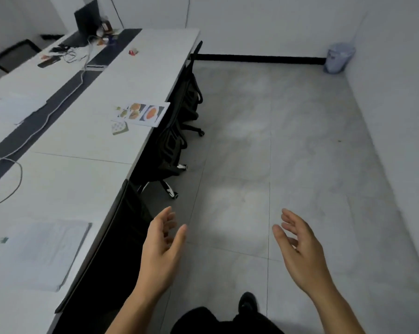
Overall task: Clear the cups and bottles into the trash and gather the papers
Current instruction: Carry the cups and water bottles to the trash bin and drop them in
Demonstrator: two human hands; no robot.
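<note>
right now both hands hang over the grey tiled floor beside the long white desk (131, 75), holding nothing. my left hand (162, 239) is just off the desk's near right edge, fingers loosely spread; my right hand (300, 247) is further out from the desk, fingers spread wide too. i see a thick stack of white papers (44, 254) on the desk's near end and a sheet printed with food photos (142, 113) at its right edge, midway along. a blurred brown bottle (105, 26) stands at the desk's far end. the round bag-lined trash bin (338, 57) is well apart from the desk, in the far corner.
</note>
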